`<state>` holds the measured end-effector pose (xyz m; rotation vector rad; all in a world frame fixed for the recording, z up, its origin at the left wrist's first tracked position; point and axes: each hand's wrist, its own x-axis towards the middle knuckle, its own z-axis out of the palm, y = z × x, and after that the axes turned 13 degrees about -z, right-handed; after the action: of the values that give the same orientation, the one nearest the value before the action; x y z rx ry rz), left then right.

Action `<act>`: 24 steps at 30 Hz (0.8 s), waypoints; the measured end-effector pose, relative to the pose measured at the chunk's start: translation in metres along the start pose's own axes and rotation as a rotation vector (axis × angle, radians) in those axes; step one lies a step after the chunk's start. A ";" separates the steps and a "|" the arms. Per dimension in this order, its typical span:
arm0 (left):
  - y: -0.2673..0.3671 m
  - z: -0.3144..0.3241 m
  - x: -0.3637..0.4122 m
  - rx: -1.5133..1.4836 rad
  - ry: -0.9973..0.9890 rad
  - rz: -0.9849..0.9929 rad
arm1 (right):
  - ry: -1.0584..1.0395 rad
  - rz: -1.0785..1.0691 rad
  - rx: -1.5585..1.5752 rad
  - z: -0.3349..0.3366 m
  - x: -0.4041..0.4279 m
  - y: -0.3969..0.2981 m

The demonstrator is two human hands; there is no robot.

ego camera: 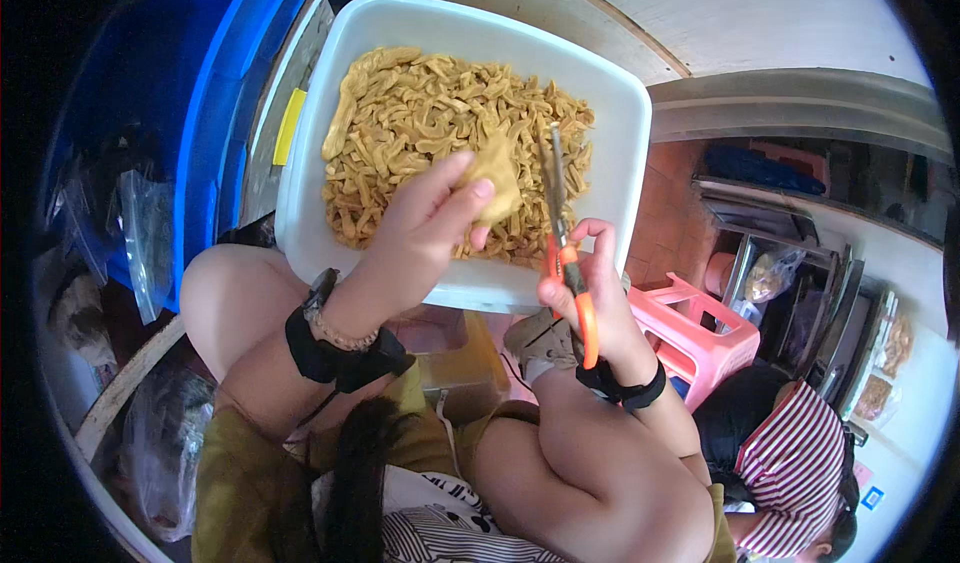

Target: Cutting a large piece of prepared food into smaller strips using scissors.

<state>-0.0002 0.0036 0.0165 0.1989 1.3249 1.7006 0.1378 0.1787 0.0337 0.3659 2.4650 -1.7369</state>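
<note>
A white plastic tub [457,19] stands before me, with a layer of yellow-brown food strips [427,105] in it. Over the strips, my left hand [431,222] pinches a flat yellowish piece [499,180], blurred at its edges. My right hand [600,285] is on the orange handles of a pair of scissors [577,293], whose metal blades point away from me over the tub's right part. The blades look close together and do not touch the piece. Some longer, uncut-looking strips lie along the tub's left side.
Blue plastic crates [217,113] and clear plastic bags [146,240] are at the left. A pink plastic stool [697,330] stands at the right, beside a person in a striped top [795,465]. Shelving with bagged goods [772,274] lies further right. A yellowish container [469,360] is below the tub.
</note>
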 end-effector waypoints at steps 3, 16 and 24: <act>0.003 0.000 -0.003 -0.093 0.055 0.063 | -0.086 -0.134 -0.135 0.002 -0.004 -0.002; 0.009 0.003 -0.007 -0.124 -0.006 0.057 | -0.239 -0.142 -0.114 -0.004 -0.007 -0.008; 0.004 0.001 -0.005 -0.083 -0.051 0.092 | -0.271 -0.174 -0.104 0.001 -0.006 -0.008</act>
<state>0.0006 0.0006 0.0223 0.2575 1.2218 1.8123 0.1419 0.1748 0.0420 -0.0914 2.4344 -1.5849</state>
